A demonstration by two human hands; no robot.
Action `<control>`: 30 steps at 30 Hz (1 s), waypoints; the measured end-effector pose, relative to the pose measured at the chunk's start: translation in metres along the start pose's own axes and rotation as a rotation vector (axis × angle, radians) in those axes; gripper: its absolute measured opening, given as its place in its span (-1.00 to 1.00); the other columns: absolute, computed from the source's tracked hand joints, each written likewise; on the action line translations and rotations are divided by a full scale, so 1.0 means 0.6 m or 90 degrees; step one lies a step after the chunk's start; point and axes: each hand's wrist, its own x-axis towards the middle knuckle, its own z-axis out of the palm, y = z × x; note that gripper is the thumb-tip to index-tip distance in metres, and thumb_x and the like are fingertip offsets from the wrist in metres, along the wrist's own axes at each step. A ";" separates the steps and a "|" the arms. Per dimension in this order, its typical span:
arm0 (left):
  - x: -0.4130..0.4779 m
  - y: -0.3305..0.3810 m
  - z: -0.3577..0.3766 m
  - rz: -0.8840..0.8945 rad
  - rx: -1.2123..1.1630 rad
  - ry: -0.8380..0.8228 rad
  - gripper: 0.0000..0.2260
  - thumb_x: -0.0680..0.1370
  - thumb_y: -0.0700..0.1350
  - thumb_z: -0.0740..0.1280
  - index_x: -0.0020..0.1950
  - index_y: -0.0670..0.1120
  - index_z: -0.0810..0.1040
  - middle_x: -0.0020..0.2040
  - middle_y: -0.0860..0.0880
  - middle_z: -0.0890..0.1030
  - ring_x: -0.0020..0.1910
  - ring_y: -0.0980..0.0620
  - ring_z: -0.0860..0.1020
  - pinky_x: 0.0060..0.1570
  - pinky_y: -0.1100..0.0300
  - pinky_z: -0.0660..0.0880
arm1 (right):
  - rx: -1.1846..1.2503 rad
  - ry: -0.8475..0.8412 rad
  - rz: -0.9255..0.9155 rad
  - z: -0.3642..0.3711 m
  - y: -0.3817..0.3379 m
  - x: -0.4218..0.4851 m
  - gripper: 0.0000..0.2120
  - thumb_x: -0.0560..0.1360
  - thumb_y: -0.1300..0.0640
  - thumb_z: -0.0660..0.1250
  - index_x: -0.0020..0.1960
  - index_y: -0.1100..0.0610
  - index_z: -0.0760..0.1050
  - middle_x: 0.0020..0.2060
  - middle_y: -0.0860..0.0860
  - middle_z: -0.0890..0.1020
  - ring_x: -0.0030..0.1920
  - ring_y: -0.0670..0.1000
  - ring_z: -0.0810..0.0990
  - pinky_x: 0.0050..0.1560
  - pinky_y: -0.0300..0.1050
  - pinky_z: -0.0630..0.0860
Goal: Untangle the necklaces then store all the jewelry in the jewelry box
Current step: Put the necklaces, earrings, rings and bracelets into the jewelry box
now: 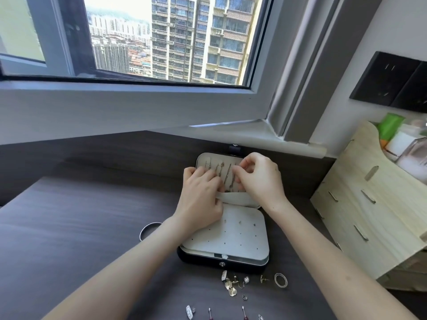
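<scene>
While both hands are working inside the open jewelry box (242, 248) on the dark worktop (80, 215), the necklaces (225, 176) are hanging in its raised lid, directly between the two sets of fingers. The left hand (201, 195) is lying flat with its fingers pressing down by the pocket band, closed on nothing I can make out; the right hand (258, 179) is pinching its fingertips together, apparently on a chain, though the chain is too fine to be sure. Doing this well probably means keeping each chain straight and apart from its neighbour while tucking the ends into the pocket. Loose earrings (233, 285), a ring (280, 280) and a bangle (149, 230) are waiting nearer the person than the fingers. A wooden organizer (369, 204) is crowding the right wrist; leftward the worktop is lying open.
</scene>
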 end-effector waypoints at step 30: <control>-0.254 0.002 -0.388 -0.343 -0.193 -0.355 -0.91 0.35 -0.04 0.33 -0.20 0.05 0.62 -0.24 0.18 0.59 -0.14 0.14 0.51 -0.27 0.45 0.33 | -0.065 -0.585 -0.171 -0.007 -0.149 -0.434 -0.80 0.40 -0.16 0.40 -0.17 -0.05 0.52 -0.27 -0.14 0.50 -0.19 -0.12 0.47 -0.14 -0.20 0.41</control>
